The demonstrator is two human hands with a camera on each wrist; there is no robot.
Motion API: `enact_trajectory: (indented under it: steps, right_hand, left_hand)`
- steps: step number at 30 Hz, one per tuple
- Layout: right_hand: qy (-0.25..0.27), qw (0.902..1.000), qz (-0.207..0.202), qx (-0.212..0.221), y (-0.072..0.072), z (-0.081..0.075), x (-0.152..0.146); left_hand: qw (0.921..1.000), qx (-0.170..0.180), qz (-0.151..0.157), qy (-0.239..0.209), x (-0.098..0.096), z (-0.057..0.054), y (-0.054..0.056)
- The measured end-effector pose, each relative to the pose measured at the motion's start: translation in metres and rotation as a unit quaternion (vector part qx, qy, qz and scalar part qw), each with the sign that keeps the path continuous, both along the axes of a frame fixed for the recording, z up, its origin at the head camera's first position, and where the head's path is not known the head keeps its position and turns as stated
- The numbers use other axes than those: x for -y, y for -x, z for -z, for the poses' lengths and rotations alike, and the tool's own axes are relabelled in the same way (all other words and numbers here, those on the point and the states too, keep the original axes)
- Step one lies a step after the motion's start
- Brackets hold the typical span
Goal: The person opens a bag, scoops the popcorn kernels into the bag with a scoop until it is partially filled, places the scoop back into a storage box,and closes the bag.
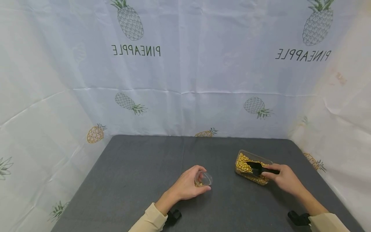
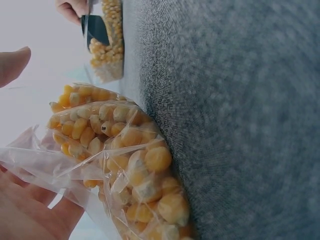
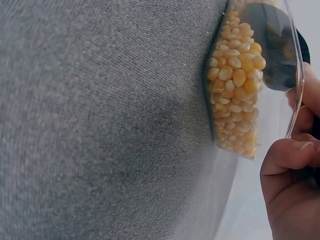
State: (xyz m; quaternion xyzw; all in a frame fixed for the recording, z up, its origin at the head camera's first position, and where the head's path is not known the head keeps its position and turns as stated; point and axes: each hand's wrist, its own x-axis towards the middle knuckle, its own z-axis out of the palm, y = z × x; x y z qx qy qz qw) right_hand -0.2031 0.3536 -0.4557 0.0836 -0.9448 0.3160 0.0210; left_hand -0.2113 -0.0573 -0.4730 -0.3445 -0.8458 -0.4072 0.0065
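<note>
My left hand [image 1: 189,183] curves round a small clear plastic bag [image 1: 206,179] near the middle of the table, thumb on the near side and fingers on the far side. In the left wrist view, corn kernels [image 2: 142,165] fill the lower part of the bag, which rests on the cloth. My right hand [image 1: 285,178] grips the handle of a black scoop [image 1: 255,168]. The scoop's blade dips into a clear rectangular container [image 1: 262,158] at the right, among yellow corn kernels [image 1: 242,163]. In the right wrist view, the scoop [image 3: 275,55] shows through the container's wall; what it carries is unclear.
Dark grey cloth [image 1: 139,174] covers the table. A white curtain [image 1: 185,71] printed with pineapples hangs behind it and along both sides. Black wrist straps show at the left wrist [image 1: 174,216] and the right wrist [image 1: 298,218].
</note>
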Motion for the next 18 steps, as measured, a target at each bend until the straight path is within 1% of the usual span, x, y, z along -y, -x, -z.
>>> enact_trajectory:
  steps: [7, 15, 18]
  right_hand:
    - [0.018, 0.9998, 0.005, 0.011, -0.0030, -0.0013, -0.0016]
    - [0.018, 0.9995, 0.016, 0.021, -0.0038, 0.0001, -0.0050]
    - [0.026, 0.9992, 0.020, 0.023, -0.0056, 0.0011, -0.0055]
  left_hand:
    - [1.0000, 0.000, 0.004, -0.001, 0.0009, 0.0003, 0.0001]
    - [1.0000, 0.002, 0.007, -0.004, 0.0007, 0.0004, 0.0000]
    - [1.0000, 0.000, 0.006, -0.005, 0.0005, 0.0006, -0.0001]
